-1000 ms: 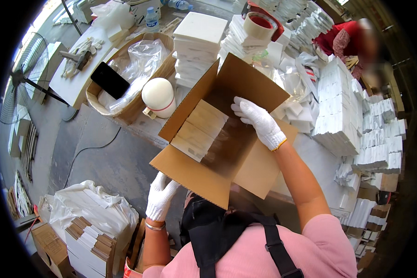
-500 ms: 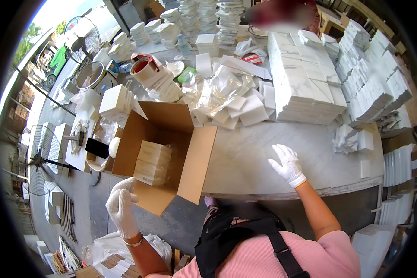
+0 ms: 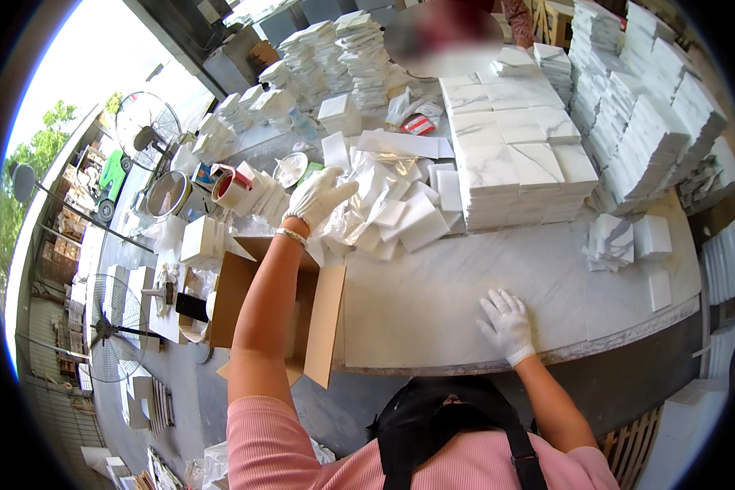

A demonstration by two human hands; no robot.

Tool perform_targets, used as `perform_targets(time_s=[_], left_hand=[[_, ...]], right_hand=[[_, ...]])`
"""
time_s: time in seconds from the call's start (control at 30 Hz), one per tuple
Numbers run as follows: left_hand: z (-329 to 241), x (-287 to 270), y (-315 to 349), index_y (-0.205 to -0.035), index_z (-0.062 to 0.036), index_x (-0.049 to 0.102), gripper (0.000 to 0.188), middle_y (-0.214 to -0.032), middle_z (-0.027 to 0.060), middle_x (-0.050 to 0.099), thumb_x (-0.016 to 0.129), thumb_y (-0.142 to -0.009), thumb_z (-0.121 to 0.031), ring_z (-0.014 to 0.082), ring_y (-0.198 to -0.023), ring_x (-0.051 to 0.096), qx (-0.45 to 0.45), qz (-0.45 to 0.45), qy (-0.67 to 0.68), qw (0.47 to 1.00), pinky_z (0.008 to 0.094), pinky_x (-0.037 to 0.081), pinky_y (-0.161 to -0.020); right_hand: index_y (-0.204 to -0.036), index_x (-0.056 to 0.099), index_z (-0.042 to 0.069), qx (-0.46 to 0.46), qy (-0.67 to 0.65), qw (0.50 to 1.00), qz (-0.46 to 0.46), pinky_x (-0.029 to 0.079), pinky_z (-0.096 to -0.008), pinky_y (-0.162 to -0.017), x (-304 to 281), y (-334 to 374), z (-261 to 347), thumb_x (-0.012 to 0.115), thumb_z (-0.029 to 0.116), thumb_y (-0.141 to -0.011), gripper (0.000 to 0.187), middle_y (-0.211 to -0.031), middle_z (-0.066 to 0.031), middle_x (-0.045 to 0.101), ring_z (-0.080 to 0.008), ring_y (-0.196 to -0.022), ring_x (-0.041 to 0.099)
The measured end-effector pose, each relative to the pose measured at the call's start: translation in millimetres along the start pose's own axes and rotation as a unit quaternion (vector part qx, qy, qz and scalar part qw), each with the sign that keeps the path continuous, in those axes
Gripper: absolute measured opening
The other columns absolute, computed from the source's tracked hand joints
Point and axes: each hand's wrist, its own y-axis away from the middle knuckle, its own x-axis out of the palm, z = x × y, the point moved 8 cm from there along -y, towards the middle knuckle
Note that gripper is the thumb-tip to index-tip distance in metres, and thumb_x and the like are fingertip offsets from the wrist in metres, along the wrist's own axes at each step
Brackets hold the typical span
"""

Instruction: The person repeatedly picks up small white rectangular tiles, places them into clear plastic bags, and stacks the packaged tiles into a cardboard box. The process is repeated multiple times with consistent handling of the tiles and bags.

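Observation:
My left hand (image 3: 318,201), in a white knit glove, reaches out over the near-left edge of a heap of white sheets (image 3: 422,226) and clear plastic film (image 3: 366,194). Its fingers stretch to the right and hold nothing that I can see. Under that forearm stands an open cardboard box (image 3: 327,327); the arm hides most of its inside. My right hand (image 3: 508,327), gloved the same way, rests with fingers spread on the pale tabletop (image 3: 416,306) near its front edge.
Marble-patterned tiles (image 3: 539,175) form a large block behind the bare tabletop, with taller stacks (image 3: 641,131) to the right. Rolls of tape (image 3: 233,189) and a white dish (image 3: 290,170) lie left of the heap. A pedestal fan (image 3: 106,327) stands at left. Another person's arm (image 3: 518,20) shows at the back.
My left hand has moved from beside the box's near edge, up across the box to the heap. My right hand has come down onto the tabletop. The view has shifted.

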Motion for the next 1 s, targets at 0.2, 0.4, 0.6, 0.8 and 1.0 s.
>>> perform_targets(time_s=[0.2, 0.4, 0.6, 0.8, 1.0], left_hand=[[55.1, 77.0, -120.3, -0.150, 0.0008, 0.040, 0.104, -0.130, 0.0300, 0.062, 0.065, -0.077, -0.070, 0.0413, -0.119, 0.062, -0.047, 0.002, -0.008, 0.999, 0.0434, 0.047, -0.099], [111.1, 159.2, -172.2, -0.158, 0.0027, -0.006, 0.139, -0.126, 0.0286, 0.063, 0.079, -0.070, -0.062, 0.0371, -0.119, 0.063, -0.137, 0.098, 0.104, 0.980, 0.0403, 0.050, -0.098], [127.7, 145.2, -183.0, -0.135, -0.0074, 0.059, 0.074, -0.116, 0.0207, 0.071, 0.074, -0.075, -0.049, 0.0324, -0.101, 0.070, -0.087, 0.028, -0.002, 0.996, 0.0383, 0.053, -0.089], [104.3, 72.4, -160.0, -0.099, -0.0083, 0.076, 0.036, -0.092, 0.0162, 0.074, 0.072, -0.082, -0.039, 0.0298, -0.086, 0.071, -0.030, -0.040, 0.110, 0.993, 0.0390, 0.053, -0.079], [37.7, 23.6, -111.4, -0.101, -0.0030, 0.070, 0.019, -0.092, -0.0010, 0.067, 0.075, -0.089, -0.016, 0.0090, -0.087, 0.060, 0.027, 0.006, 0.416, 0.909, 0.0259, 0.049, -0.082]], right_hand=[[-0.121, 0.068, 0.014, 0.002, 0.000, 1.000, -0.012, 0.040, -0.0524, -0.107, -10.1, -3.0, -2.0, 0.072, 0.038, -0.083, 0.045, -0.134, -0.0115, 0.062, -0.0334, -0.126, 0.054], [-0.118, 0.069, 0.017, 0.030, 0.009, 0.999, 0.022, 0.041, -0.0507, -0.105, -10.7, -3.8, -0.6, 0.073, 0.037, -0.081, 0.043, -0.131, -0.0087, 0.063, -0.0313, -0.123, 0.057], [-0.118, 0.069, 0.018, 0.028, 0.017, 0.999, 0.028, 0.042, -0.0507, -0.104, -12.5, -7.5, 1.6, 0.073, 0.038, -0.081, 0.042, -0.132, -0.0078, 0.062, -0.0300, -0.124, 0.056], [-0.119, 0.069, 0.018, 0.032, 0.008, 0.999, 0.019, 0.041, -0.0523, -0.104, -11.0, -6.9, 0.2, 0.072, 0.039, -0.082, 0.043, -0.133, -0.0085, 0.062, -0.0317, -0.126, 0.054], [-0.118, 0.069, 0.018, 0.026, 0.010, 1.000, 0.011, 0.040, -0.0540, -0.104, -8.3, -5.6, 0.2, 0.070, 0.041, -0.083, 0.042, -0.133, -0.0090, 0.062, -0.0330, -0.126, 0.054]])
